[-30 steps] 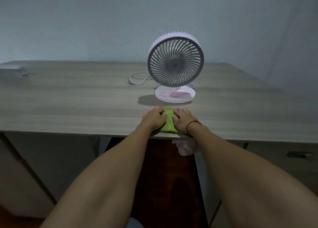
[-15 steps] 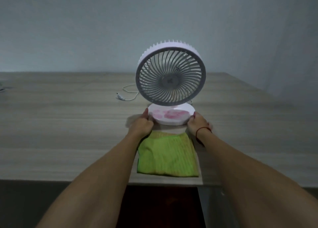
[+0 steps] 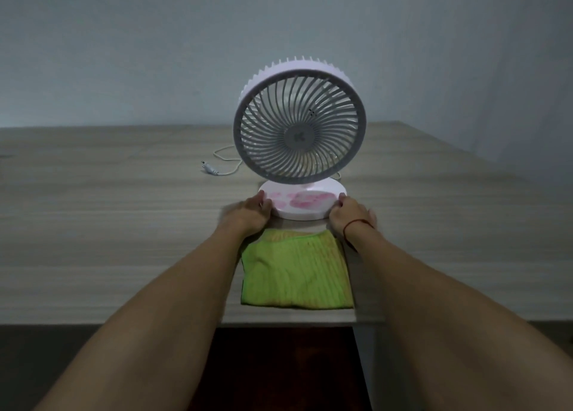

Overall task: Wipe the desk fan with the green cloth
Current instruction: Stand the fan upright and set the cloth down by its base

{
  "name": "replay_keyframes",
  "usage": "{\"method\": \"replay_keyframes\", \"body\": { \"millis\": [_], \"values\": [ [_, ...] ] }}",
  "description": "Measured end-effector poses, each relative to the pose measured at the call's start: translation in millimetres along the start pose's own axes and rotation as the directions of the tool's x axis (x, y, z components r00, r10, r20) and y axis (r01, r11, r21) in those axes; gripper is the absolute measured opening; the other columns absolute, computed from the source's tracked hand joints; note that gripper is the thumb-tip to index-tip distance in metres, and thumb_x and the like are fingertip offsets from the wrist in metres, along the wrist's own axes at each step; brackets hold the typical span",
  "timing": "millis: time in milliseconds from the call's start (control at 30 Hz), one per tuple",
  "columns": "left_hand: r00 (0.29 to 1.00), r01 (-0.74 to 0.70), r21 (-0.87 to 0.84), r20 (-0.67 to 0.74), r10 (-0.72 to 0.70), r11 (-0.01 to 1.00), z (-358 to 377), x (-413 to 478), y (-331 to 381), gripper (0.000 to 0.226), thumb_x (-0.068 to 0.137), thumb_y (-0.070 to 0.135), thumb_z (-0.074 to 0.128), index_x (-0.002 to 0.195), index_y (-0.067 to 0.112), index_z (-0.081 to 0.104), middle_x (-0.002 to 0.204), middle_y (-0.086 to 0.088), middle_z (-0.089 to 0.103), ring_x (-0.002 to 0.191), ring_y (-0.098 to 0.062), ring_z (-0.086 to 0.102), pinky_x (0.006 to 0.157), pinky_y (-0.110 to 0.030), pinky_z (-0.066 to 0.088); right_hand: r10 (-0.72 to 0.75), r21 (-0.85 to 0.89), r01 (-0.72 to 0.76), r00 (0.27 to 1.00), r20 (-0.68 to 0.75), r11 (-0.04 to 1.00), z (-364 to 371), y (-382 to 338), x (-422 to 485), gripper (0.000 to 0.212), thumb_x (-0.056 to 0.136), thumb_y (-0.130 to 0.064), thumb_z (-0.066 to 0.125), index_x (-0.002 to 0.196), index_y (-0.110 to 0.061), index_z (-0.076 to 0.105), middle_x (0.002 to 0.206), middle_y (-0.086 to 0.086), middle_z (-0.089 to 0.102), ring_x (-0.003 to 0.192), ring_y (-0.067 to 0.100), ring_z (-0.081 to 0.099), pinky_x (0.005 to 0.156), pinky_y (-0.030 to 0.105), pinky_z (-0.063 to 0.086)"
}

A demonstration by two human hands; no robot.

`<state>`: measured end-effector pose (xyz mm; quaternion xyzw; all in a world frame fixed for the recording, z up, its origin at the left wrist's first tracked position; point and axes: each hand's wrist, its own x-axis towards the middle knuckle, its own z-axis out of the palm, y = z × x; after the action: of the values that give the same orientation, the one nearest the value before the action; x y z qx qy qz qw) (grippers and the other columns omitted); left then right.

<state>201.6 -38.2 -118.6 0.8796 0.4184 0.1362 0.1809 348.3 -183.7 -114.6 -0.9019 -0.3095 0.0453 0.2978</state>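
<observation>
A white desk fan (image 3: pixel 299 131) with a round grey grille stands upright on the wooden desk (image 3: pixel 108 224). Its round base (image 3: pixel 305 204) has pink smudges on top. My left hand (image 3: pixel 249 213) grips the base's left edge and my right hand (image 3: pixel 348 215) grips its right edge; a red string circles the right wrist. The folded green cloth (image 3: pixel 296 274) lies flat on the desk between my forearms, just in front of the base, with nobody holding it.
The fan's white cable and plug (image 3: pixel 214 168) lie loose on the desk to the left behind the fan. The desk's front edge (image 3: pixel 279 320) runs just below the cloth. A plain wall stands behind.
Both hands left the green cloth and moved forward to the fan's base. The view came closer to the desk; the cloth now lies spread flat.
</observation>
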Motion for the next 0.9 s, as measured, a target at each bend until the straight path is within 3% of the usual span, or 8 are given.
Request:
{"method": "replay_keyframes", "body": {
  "millis": [233,367,500,567,667,767,833,900],
  "values": [
    [1.000,0.006,-0.007,0.002,-0.006,1.000,-2.6,-36.5,2.1,0.053,0.099,0.047,0.021,0.144,0.022,0.033,0.149,-0.016,0.042,0.133,-0.034,0.044,0.110,-0.044,0.034,0.021,0.026,-0.022,0.999,0.049,0.999,-7.0,4.2,-24.1,0.047,0.099,-0.029,0.027,0.144,-0.020,0.036,0.147,0.011,0.045,0.137,0.028,0.039,0.117,0.039,0.019],
    [0.993,0.041,-0.204,-0.100,-0.063,0.978,-9.4,-65.7,5.5,0.051,0.101,0.040,0.028,0.143,0.013,0.040,0.149,-0.018,0.043,0.134,-0.036,0.042,0.110,-0.040,0.034,0.108,0.310,-0.125,0.992,0.071,0.942,-11.2,3.4,-40.8,0.060,0.099,-0.039,0.028,0.152,-0.015,0.012,0.155,0.014,0.031,0.142,0.032,0.032,0.119,0.040,0.020],
    [0.959,0.028,-0.339,-0.256,-0.121,0.940,-7.0,-88.5,2.3,0.041,0.092,0.031,0.045,0.096,-0.002,0.068,0.112,-0.027,0.066,0.106,-0.039,0.061,0.086,-0.037,0.047,0.130,0.257,-0.142,0.989,0.064,0.956,-17.4,5.8,-56.6,0.079,0.089,-0.061,0.021,0.128,-0.003,0.057,0.142,0.021,0.049,0.131,0.033,0.047,0.112,0.041,0.035],
    [0.953,0.029,-0.334,-0.274,-0.126,0.942,-5.2,-101.2,2.3,0.043,0.088,0.038,0.046,0.071,0.001,0.063,0.092,-0.026,0.068,0.089,-0.038,0.064,0.072,-0.036,0.046,0.098,0.234,-0.113,0.992,0.075,0.966,-16.6,4.6,-71.6,0.086,0.075,-0.074,0.030,0.116,-0.007,0.066,0.133,0.017,0.058,0.123,0.033,0.054,0.107,0.043,0.040],
    [0.966,0.040,-0.303,-0.230,-0.114,0.952,-7.6,-116.2,5.7,0.050,0.085,0.049,0.049,0.061,0.007,0.056,0.084,-0.022,0.067,0.083,-0.038,0.064,0.069,-0.036,0.046,0.036,0.081,-0.051,0.985,0.171,0.995,-13.7,3.1,-91.3,0.097,0.047,-0.086,0.043,0.113,-0.020,0.067,0.129,0.009,0.060,0.122,0.029,0.054,0.106,0.045,0.040],
    [0.996,0.057,-0.241,-0.049,-0.071,0.969,-14.2,-121.7,12.8,0.045,0.083,0.048,0.059,0.068,0.006,0.062,0.082,-0.016,0.065,0.092,-0.037,0.065,0.070,-0.035,0.046,-0.029,0.022,0.025,0.978,0.206,0.999,-16.9,-6.1,-109.5,0.050,0.064,-0.068,0.062,0.086,-0.023,0.062,0.111,0.005,0.061,0.115,0.028,0.054,0.105,0.042,0.040],
    [0.997,0.078,-0.186,0.014,-0.077,0.979,-14.1,-124.3,14.9,0.053,0.084,0.048,0.059,0.103,-0.002,0.065,0.112,-0.021,0.064,0.108,-0.037,0.060,0.083,-0.037,0.049,-0.125,0.209,0.087,0.977,0.174,0.974,-13.5,-13.9,-114.7,0.025,0.081,-0.040,0.065,0.077,-0.022,0.047,0.098,0.003,0.056,0.103,0.026,0.056,0.098,0.039,0.043],
    [0.998,0.051,-0.233,-0.028,-0.059,0.971,-11.4,-129.8,16.0,0.052,0.089,0.042,0.057,0.114,-0.003,0.058,0.124,-0.022,0.060,0.114,-0.038,0.056,0.094,-0.042,0.048,-0.176,0.405,0.119,0.978,0.108,0.907,-11.2,-23.0,-121.1,0.018,0.088,-0.024,0.061,0.088,-0.017,0.044,0.096,0.005,0.053,0.094,0.023,0.053,0.088,0.035,0.044]
  ]
}}
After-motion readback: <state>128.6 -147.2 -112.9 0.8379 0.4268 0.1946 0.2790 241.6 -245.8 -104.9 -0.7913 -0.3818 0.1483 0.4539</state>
